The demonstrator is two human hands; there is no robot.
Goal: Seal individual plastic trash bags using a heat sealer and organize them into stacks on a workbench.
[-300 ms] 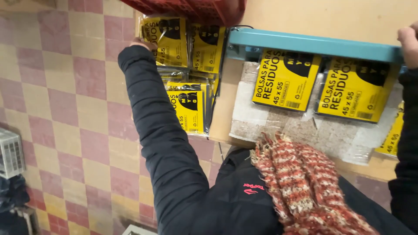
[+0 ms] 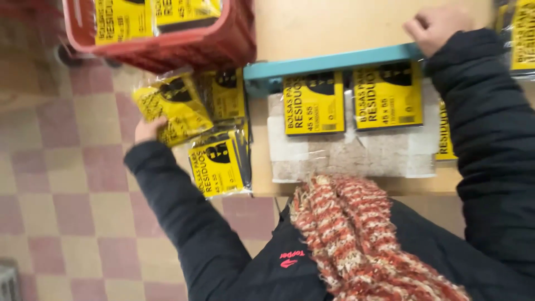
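1. the left hand (image 2: 149, 129) grips a yellow-and-black packet (image 2: 173, 108) in clear wrap, off the table's (image 2: 312, 28) left edge, under the red basket (image 2: 167, 47).
2. the right hand (image 2: 437, 28) is clenched on the teal bar (image 2: 334, 60) at the far right.

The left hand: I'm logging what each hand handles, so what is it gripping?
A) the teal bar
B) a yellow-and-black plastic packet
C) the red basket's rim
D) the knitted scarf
B: the left hand closes its grip on a yellow-and-black packet held over the tiled floor, below the red basket, while the right hand rests on the teal bar.
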